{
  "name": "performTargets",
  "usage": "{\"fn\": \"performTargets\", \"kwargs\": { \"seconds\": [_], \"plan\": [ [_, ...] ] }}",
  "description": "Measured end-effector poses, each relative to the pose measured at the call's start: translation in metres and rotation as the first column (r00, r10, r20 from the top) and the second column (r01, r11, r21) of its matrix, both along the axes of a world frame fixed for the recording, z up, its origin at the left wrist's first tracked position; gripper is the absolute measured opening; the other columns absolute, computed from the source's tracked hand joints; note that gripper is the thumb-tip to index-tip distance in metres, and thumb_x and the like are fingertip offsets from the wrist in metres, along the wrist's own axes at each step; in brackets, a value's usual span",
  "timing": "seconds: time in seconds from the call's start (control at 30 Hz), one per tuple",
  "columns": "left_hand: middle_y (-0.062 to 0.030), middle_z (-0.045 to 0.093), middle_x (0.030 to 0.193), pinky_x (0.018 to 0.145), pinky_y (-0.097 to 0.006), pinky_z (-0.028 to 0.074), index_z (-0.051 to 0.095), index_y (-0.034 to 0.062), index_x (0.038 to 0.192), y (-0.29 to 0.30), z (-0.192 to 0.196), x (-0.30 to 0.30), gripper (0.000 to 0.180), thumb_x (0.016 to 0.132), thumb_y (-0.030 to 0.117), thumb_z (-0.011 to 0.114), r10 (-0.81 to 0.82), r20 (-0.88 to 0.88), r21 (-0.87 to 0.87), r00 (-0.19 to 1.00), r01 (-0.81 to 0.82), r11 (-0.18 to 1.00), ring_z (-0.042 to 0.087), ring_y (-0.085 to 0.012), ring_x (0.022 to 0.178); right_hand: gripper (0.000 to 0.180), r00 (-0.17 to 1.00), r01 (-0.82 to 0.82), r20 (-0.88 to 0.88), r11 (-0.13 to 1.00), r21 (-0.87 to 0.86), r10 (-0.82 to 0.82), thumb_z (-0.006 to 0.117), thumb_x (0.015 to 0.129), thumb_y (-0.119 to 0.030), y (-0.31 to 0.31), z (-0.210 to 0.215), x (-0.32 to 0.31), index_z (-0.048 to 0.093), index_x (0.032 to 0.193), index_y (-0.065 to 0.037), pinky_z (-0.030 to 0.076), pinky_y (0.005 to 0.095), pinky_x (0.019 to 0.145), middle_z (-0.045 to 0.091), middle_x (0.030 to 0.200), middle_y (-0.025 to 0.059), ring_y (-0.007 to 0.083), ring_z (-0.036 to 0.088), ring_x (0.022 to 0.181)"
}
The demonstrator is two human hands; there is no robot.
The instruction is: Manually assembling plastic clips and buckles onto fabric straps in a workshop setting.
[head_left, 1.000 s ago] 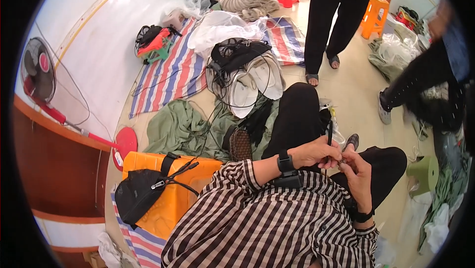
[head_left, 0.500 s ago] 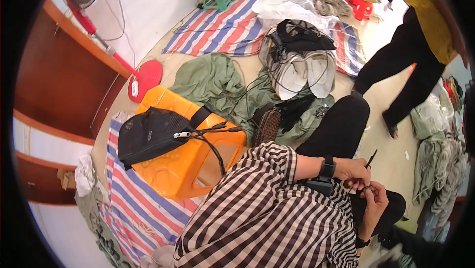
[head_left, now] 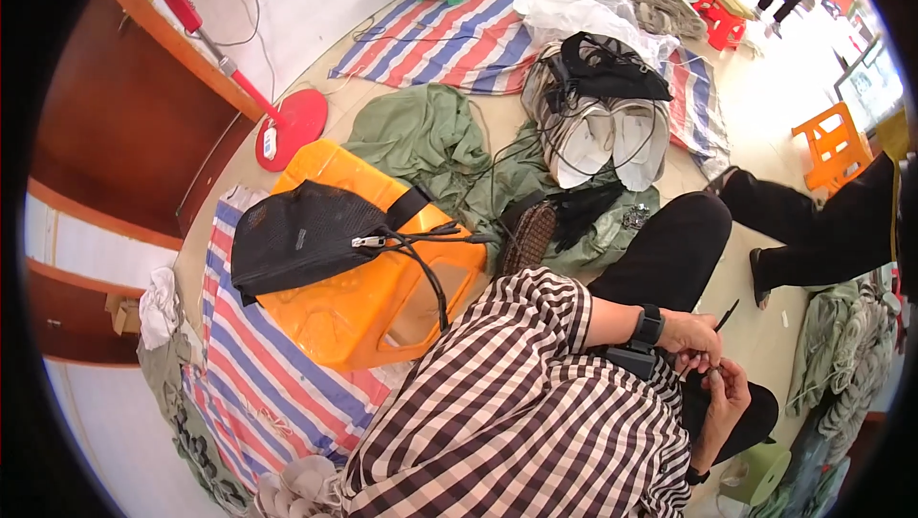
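Both my hands are close together over my lap at the right. My left hand [head_left: 690,338], with a black band and device on the wrist, is closed on a thin dark cord-like piece [head_left: 729,313] whose end sticks up past the fingers. Just below it, my right hand [head_left: 727,398] has thumb and fingertips pinched together. Whatever lies in that pinch is too small to make out. A black mesh bag [head_left: 296,239] with a zip pull and dangling black cords [head_left: 421,248] rests on an orange plastic stool [head_left: 316,322] to the left.
A striped tarp [head_left: 258,365] and green cloth [head_left: 421,135] cover the floor. Beyond my knee sits a bundle of pale pieces [head_left: 598,150] with black mesh on top. A red-based fan [head_left: 292,131] stands by the wall. Another person's legs [head_left: 822,236] are at the right, below an orange stool [head_left: 834,145].
The view has shifted slightly. The other person has moved toward the right edge, uncovering the orange stool behind. My hands stay together in nearly the same pose.
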State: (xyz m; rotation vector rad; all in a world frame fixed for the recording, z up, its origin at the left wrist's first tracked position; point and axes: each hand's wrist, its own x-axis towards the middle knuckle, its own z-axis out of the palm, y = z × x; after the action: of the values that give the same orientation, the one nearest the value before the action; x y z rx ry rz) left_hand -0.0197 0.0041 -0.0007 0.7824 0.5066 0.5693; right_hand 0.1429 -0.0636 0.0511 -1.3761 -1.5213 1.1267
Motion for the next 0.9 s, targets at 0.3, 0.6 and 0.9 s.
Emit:
{"fn": "performTargets", "kwargs": {
  "seconds": [0.3, 0.6, 0.9],
  "plan": [
    [-0.0104, 0.06, 0.071, 0.045, -0.023, 0.045, 0.051, -0.0016, 0.092, -0.002, -0.007, -0.005, 0.026, 0.072, 0.009, 0.062, 0.054, 0.095, -0.012, 0.994, -0.053, 0.999, 0.059, -0.0139, 0.057, 0.016, 0.999, 0.031, 0.027, 0.999, 0.023, -0.032, 0.057, 0.083, 0.007, -0.001, -0.003, -0.003, 0.058, 0.099, 0.003, 0.043, 0.0186, 0.061, 0.056, 0.078, 0.0012, 0.0067, 0.052, 0.067],
    [-0.0192, 0.06, 0.077, 0.06, -0.036, 0.055, 0.05, -0.0083, 0.097, 0.003, -0.009, 0.002, 0.022, 0.077, 0.001, 0.045, 0.056, 0.274, -0.019, 0.96, -0.053, 0.998, 0.063, -0.0262, 0.07, 0.018, 0.998, 0.044, -0.048, 0.998, 0.042, -0.042, 0.057, 0.086, 0.003, 0.002, -0.008, 0.008, 0.056, 0.104, 0.004, 0.044, 0.0182, 0.062, 0.055, 0.082, 0.0022, 0.0068, 0.052, 0.068],
    [-0.0206, 0.062, 0.071, 0.048, -0.034, 0.053, 0.052, -0.0114, 0.088, 0.004, -0.009, -0.002, 0.016, 0.074, -0.003, 0.049, 0.126, 0.208, -0.004, 0.97, -0.127, 0.992, 0.065, -0.0266, 0.059, 0.018, 1.0, 0.018, 0.022, 0.999, 0.042, -0.019, 0.056, 0.086, 0.001, 0.004, -0.004, 0.001, 0.056, 0.104, 0.005, 0.044, 0.0188, 0.062, 0.056, 0.081, 0.0025, 0.0076, 0.053, 0.068]
  ]
}}
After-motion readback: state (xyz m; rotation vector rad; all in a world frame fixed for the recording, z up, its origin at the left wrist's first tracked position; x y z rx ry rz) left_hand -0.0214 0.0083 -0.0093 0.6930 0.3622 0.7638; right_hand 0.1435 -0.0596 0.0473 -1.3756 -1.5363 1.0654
